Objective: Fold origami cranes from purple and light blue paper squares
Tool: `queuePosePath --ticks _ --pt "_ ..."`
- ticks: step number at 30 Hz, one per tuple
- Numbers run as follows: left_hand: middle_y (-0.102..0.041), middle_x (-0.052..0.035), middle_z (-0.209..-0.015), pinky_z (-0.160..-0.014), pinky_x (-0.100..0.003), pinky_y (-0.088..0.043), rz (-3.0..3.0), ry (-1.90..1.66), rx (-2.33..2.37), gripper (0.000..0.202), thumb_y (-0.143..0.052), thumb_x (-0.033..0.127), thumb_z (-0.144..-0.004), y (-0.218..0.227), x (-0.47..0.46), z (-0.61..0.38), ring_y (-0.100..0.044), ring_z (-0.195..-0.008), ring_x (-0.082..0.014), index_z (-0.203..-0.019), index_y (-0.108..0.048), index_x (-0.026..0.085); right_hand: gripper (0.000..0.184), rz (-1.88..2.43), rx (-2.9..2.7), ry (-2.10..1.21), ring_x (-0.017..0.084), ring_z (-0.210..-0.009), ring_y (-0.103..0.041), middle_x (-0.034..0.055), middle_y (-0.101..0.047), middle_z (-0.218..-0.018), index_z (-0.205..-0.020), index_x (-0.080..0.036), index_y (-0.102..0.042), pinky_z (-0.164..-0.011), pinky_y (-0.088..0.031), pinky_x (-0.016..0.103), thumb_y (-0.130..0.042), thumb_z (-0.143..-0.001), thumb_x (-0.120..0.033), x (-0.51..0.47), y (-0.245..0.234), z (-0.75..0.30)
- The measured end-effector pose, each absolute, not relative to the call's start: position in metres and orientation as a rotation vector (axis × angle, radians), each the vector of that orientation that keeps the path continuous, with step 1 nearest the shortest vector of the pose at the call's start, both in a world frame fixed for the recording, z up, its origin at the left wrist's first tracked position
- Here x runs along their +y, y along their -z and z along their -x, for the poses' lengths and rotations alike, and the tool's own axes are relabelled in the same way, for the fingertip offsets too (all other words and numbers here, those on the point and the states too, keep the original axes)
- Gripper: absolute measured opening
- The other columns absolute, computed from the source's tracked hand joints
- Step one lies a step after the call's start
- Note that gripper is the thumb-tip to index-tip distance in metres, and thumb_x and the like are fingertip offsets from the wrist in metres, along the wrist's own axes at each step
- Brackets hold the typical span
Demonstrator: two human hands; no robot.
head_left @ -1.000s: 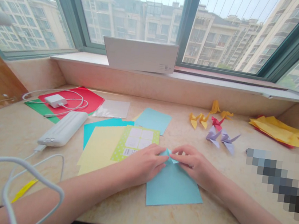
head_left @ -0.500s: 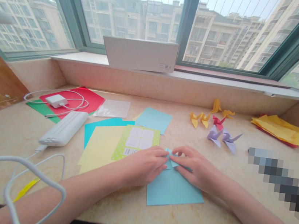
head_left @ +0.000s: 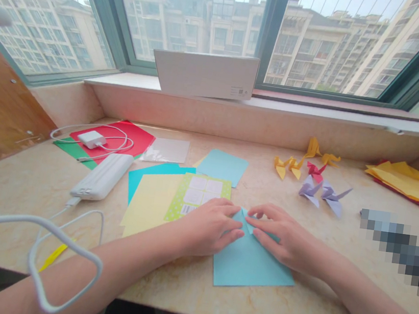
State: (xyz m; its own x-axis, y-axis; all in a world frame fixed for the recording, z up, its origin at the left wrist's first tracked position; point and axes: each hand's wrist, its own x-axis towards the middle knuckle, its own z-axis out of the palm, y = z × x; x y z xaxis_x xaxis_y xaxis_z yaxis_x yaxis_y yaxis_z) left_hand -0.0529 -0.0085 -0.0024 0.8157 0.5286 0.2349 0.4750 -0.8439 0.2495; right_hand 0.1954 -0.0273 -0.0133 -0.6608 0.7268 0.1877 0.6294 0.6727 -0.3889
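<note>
1. Left hand (head_left: 217,230): palm down, fingers loosely together, thumb a little apart, tips on the left side of the fold; whether paper is pinched, cannot be told.
2. Right hand (head_left: 282,233): fingers partly spread, tips against the right flap of the fold; pinching or only pressing, cannot be told.
3. Light blue sheet (head_left: 251,268): flat on the marbled counter (head_left: 183,298), beneath and between both hands. Folded tip points away from the person, towards the window; axis from tip to straight near edge runs away from the body, far end leaning slightly left.
4. Green dotted card (head_left: 177,194): just beyond the left hand, on pale yellow sheets (head_left: 147,203); white panels and a barcode, print too small to read.
5. Folded paper birds, beyond the right hand: yellow birds (head_left: 313,148), a red bird (head_left: 316,172), lilac birds (head_left: 334,198).
6. Clear sleeve (head_left: 166,150): flat, far left of centre; contents cannot be told.
7. White power bank (head_left: 104,176): left, cable attached; no legible brand.
8. White box (head_left: 205,74): on the sill, contents hidden; small printed label at lower right, illegible.
</note>
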Motion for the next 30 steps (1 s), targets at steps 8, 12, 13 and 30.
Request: queuePosePath --ticks 8,12,13,30 --pt "-0.070 -0.0113 -0.109 -0.100 -0.044 -0.047 -2.808 -0.497 0.740 0.035 -0.042 0.033 -0.101 0.006 -0.006 0.052 -0.062 -0.112 -0.0264 -0.101 -0.074 0.019 0.034 1.052 -2.552 -0.423 0.025 -0.113 -0.056 0.0094 -0.062 -0.124 -0.124 -0.026 -0.066 -0.101 -0.046 0.044 -0.052 -0.094 -0.017 -0.027 0.012 -0.196" --pt "-0.070 -0.0106 -0.113 -0.100 -0.043 -0.047 -2.816 -0.490 0.736 0.033 -0.043 0.032 -0.101 0.005 -0.005 0.052 -0.062 -0.113 -0.0255 -0.104 -0.073 0.019 0.033 1.043 -2.553 -0.427 0.025 -0.114 -0.057 0.0098 -0.062 -0.123 -0.121 -0.025 -0.069 -0.102 -0.046 0.044 -0.053 -0.093 -0.017 -0.027 0.013 -0.196" --pt "-0.070 -0.0103 -0.113 -0.099 -0.043 -0.047 -2.822 -0.486 0.734 0.033 -0.043 0.032 -0.101 0.005 -0.005 0.052 -0.062 -0.113 -0.0253 -0.103 -0.074 0.019 0.032 1.047 -2.552 -0.430 0.025 -0.114 -0.057 0.0101 -0.062 -0.123 -0.121 -0.024 -0.069 -0.102 -0.046 0.044 -0.053 -0.094 -0.018 -0.027 0.013 -0.195" --pt "-0.069 -0.0109 -0.120 -0.100 -0.043 -0.048 -2.818 -0.520 0.754 0.023 -0.050 0.019 -0.095 0.014 0.001 0.053 -0.063 -0.112 -0.0257 -0.108 -0.069 0.016 0.029 1.032 -2.502 -0.506 0.023 -0.110 -0.059 0.0098 -0.061 -0.126 -0.120 -0.026 -0.070 -0.099 -0.049 0.042 -0.055 -0.095 -0.026 -0.028 0.012 -0.195"
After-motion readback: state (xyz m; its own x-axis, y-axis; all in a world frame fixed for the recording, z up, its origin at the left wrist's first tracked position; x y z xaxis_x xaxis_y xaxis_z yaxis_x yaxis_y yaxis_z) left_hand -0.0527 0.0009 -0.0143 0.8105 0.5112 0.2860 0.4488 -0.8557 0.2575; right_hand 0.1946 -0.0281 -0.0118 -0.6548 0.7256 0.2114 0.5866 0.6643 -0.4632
